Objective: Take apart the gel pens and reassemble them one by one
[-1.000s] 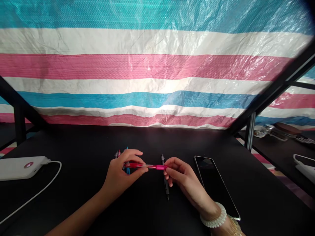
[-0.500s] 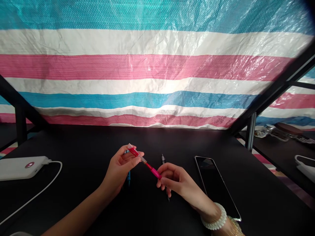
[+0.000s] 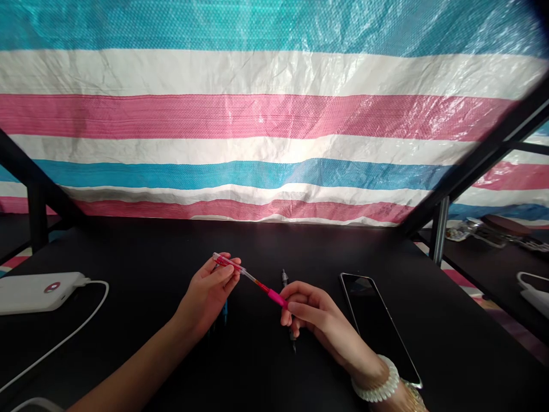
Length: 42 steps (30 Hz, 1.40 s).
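Note:
A slim pen with a clear barrel, red inside and a pink grip (image 3: 277, 297), slants between my two hands above the black table. My left hand (image 3: 208, 292) pinches its clear upper end between thumb and fingers. At the pink end, the thumb and index finger of my right hand (image 3: 315, 315) are closed on it. A grey pen (image 3: 285, 278) lies on the table, partly hidden behind my right hand. Something blue (image 3: 225, 311), mostly covered by my left hand, lies beside that hand.
Right of my right hand lies a black phone (image 3: 377, 323). On the left is a white power bank (image 3: 40, 293) with a white cable (image 3: 86, 325). Black metal bars (image 3: 465, 171) and a striped sheet (image 3: 257, 117) bound the table (image 3: 141, 246).
My left hand has shifted slightly left and my right hand slightly right. The red and pink pen is tilted less steeply, and more of its middle shows between them.

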Available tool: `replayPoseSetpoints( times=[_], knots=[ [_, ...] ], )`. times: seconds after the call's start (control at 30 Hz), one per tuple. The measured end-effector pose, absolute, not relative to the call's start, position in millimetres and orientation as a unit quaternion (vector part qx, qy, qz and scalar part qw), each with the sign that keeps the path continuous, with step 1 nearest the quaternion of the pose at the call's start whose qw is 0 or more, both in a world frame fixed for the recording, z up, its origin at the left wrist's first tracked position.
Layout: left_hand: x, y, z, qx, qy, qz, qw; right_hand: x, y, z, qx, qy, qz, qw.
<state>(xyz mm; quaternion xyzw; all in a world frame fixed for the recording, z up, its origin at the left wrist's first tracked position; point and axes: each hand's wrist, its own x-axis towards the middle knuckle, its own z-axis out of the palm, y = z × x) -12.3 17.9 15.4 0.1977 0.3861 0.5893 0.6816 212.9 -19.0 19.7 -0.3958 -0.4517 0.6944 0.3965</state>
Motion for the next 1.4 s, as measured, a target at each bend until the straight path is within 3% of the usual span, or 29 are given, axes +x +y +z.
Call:
replayPoseSetpoints(
  times=[0.33,0.6,1.13,1.4],
  knots=[
    [-11.2,19.1,18.3,0.087,0.333,0.564,0.751,216.6,-16.6,12.9,-0.345,-0.377,0.75,0.421],
    [-8.5,14.0,14.3,0.125,0.299,0.546,0.773,217.7,-12.6,7.6,-0.324,-0.325,0.775,0.435],
    [-11.1,11.4,15.2,0.202,0.28,0.556,0.756,221.5,-10.1,3.2,-0.29,-0.299,0.791,0.448],
    [-11.3,7.0,18.5,0.331,0.327,0.551,0.692,223.5,-8.0,2.4,-0.29,-0.305,0.777,0.468]
  ],
)
